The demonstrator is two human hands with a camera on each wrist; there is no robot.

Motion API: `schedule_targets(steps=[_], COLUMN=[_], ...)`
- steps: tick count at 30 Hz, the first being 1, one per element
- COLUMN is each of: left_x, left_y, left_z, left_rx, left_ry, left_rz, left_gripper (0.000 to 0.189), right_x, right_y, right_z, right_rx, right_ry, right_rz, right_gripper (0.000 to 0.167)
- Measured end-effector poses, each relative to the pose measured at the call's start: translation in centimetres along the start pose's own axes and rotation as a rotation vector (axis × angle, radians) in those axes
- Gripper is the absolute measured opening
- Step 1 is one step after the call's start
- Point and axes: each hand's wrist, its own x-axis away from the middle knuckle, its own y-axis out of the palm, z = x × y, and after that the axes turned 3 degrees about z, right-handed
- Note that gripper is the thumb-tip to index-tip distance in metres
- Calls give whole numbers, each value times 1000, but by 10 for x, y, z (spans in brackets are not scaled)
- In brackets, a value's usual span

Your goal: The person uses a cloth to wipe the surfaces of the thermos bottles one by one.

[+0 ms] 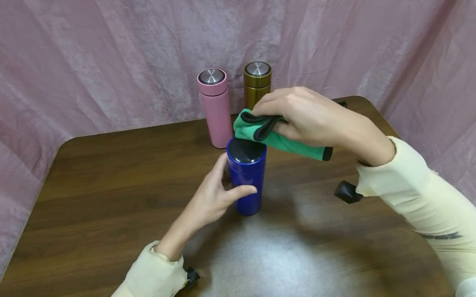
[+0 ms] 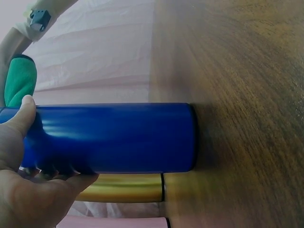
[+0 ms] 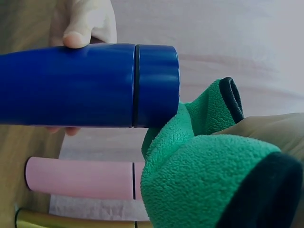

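Note:
A blue thermos bottle [image 1: 247,179] with a glossy black lid top stands upright on the table. My left hand [image 1: 218,191] grips it from the left, thumb across the front and fingers around the far side, as the left wrist view [image 2: 114,137] of the bottle also shows. In my right hand [image 1: 308,117] is a folded green cloth [image 1: 294,145] with black edging, pinched between thumb and fingers. The cloth touches the rim of the bottle's lid [image 3: 159,85] in the right wrist view. Its underside against the lid is hidden.
Behind the blue bottle stand a pink thermos bottle [image 1: 217,112] and a gold thermos bottle [image 1: 257,86], the gold one partly hidden by my right hand and the cloth. A pink curtain [image 1: 137,57] hangs beyond the wooden table [image 1: 107,191].

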Motion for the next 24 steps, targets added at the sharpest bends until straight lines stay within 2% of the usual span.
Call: schedule_targets(steps=[6,13,24], left_x=[0,1,1], left_y=[1,1,1], left_z=[0,0,-1], left_rx=[2,6,14], left_ry=[-2,-17,-21], left_rz=[2,6,10], left_gripper=[79,79,80], right_x=[20,40,56], right_y=[-1,-5,-9], right_z=[0,-6,-18], right_rx=[9,8,-5], right_ry=[-12,-4,-61], right_rz=[40,45,67], right_gripper=[29,36,38])
